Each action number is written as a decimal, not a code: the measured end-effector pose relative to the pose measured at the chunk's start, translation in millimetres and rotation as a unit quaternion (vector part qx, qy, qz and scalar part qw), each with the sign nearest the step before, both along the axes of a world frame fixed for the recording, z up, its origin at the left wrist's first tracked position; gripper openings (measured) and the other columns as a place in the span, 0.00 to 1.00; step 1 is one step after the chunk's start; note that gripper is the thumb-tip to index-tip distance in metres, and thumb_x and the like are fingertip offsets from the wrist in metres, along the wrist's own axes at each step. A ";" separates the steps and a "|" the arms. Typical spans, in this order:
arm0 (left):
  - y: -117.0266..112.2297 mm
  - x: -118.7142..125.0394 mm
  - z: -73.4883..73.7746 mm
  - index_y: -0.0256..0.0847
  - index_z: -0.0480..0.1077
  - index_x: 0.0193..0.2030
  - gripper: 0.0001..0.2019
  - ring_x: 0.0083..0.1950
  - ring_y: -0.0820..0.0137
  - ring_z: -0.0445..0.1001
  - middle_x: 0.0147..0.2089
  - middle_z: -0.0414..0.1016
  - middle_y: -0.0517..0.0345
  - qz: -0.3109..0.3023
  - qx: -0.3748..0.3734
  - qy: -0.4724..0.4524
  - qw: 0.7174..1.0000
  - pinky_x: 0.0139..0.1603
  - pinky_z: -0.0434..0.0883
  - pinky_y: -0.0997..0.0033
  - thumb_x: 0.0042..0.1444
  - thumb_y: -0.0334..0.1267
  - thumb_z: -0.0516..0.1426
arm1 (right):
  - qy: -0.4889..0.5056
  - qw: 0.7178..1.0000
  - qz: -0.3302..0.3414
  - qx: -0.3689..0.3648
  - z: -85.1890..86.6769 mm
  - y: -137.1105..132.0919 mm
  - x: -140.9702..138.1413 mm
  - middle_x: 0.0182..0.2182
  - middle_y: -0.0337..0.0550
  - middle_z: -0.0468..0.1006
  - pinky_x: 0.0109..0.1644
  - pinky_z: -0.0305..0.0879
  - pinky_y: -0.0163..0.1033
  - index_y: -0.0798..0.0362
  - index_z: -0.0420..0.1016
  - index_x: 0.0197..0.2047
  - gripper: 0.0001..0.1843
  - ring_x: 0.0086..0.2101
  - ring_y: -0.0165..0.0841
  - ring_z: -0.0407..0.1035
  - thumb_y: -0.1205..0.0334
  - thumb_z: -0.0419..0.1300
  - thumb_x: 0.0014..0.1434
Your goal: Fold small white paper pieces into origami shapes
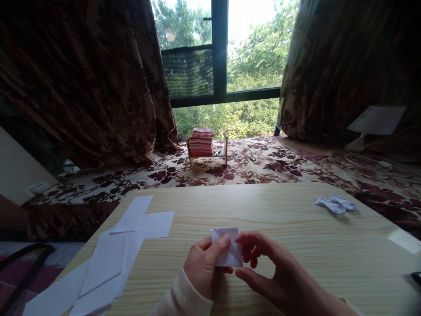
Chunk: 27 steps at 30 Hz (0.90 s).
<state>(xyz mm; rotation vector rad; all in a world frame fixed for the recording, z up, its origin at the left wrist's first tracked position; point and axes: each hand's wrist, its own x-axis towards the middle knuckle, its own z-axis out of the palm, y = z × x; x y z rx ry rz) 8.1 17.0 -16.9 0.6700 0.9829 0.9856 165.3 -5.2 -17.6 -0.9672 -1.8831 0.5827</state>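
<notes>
Between the thumb and fingers of my left hand is a small folded paper square, white, with slanting crease lines across its face. It is held above the front middle of the wooden table. My right hand is at the square's right edge, its thumb and fingers apart and curved. The index fingertip lies at the upper right edge of the paper; whether it touches I cannot tell. The thumb is below, clear of the paper.
Loose white paper sheets overlap on the table's left side. Folded paper pieces lie at the far right. Beyond the table, a small stand bears stacked red-and-white striped cloths. A white lamp stands at right. A dark object sits at the right edge.
</notes>
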 end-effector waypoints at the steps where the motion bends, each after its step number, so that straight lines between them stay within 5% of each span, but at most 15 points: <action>1: -0.1 0.4 0.7 0.31 0.76 0.27 0.21 0.22 0.77 0.68 0.22 0.75 0.55 0.000 -0.011 -0.009 1.000 0.19 0.65 0.80 0.30 0.47 0.69 | -0.005 1.000 -0.001 0.014 -2.6 0.1 -0.6 0.30 0.38 0.75 0.30 0.69 0.31 0.49 0.66 0.44 0.16 0.27 0.28 0.68 0.69 0.61 0.51; 27: 5.0 -5.2 -16.6 0.33 0.76 0.26 0.23 0.23 0.73 0.65 0.22 0.70 0.57 -0.012 0.023 0.048 0.999 0.22 0.64 0.73 0.32 0.54 0.67 | -0.049 0.996 -0.012 0.069 -5.0 4.6 0.3 0.28 0.39 0.72 0.31 0.66 0.32 0.50 0.70 0.42 0.09 0.27 0.29 0.67 0.70 0.53 0.60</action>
